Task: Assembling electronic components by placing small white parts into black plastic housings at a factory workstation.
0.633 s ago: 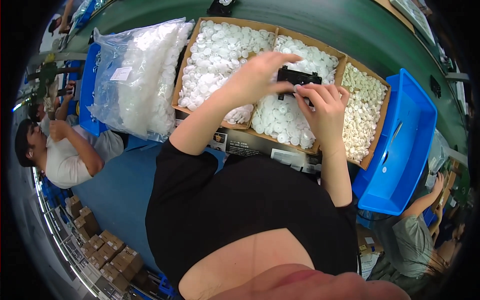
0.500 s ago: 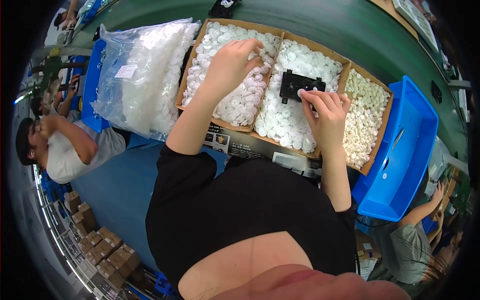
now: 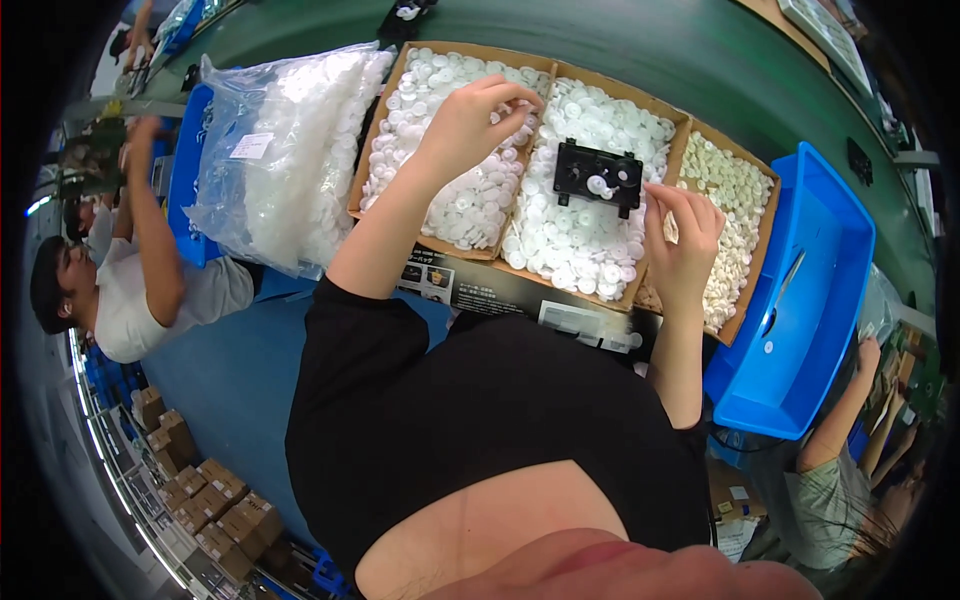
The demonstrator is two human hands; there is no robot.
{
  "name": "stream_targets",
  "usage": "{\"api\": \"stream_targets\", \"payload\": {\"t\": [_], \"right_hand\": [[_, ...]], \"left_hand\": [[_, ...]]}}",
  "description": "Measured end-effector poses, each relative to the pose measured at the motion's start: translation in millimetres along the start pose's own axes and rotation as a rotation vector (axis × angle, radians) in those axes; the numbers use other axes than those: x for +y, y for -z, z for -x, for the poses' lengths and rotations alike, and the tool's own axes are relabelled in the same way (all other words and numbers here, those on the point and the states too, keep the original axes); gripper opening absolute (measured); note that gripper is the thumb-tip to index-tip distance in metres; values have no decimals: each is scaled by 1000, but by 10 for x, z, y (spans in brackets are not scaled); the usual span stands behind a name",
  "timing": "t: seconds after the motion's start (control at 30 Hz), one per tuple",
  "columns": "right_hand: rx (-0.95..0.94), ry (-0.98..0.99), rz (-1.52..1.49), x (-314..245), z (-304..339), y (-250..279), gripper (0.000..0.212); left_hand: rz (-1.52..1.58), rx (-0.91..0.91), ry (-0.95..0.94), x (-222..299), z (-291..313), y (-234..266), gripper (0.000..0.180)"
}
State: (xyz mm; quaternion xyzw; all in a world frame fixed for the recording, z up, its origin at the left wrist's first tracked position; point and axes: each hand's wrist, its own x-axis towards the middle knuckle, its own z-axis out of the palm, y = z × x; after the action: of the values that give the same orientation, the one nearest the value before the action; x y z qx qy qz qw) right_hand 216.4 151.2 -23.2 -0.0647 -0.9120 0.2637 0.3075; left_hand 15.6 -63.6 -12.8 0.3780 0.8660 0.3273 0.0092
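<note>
Green bench (image 3: pixel 700 60) under cardboard tray (image 3: pixel 545 95); left hand (image 3: pixel 470 120) pinching white discs (image 3: pixel 455 205), right hand (image 3: pixel 685 235) fingers curled beside black part (image 3: pixel 598 175); blue bin (image 3: pixel 810 300) right.

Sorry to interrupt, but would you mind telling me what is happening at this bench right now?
A person in a black top works over a cardboard tray divided into three compartments of small plastic parts. The left hand reaches into the left compartment of white round pieces. The right hand is at the edge of the cream-coloured parts on the right. A black frame lies on the middle pile. A blue bin sits to the right.
</note>
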Motion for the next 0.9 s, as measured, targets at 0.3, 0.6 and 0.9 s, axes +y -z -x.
{"api": "stream_targets", "payload": {"t": [0.3, 0.6, 0.9], "right_hand": [[31, -44, -31, 196, 96, -75, 23], [44, -51, -65, 225, 101, -97, 22], [47, -56, -60, 236, 109, -99, 21]], "left_hand": [[162, -90, -318, 540, -81, -287, 16], [241, -154, -206, 531, -21, -373, 18], [219, -203, -201, 526, -10, -291, 18]]}}
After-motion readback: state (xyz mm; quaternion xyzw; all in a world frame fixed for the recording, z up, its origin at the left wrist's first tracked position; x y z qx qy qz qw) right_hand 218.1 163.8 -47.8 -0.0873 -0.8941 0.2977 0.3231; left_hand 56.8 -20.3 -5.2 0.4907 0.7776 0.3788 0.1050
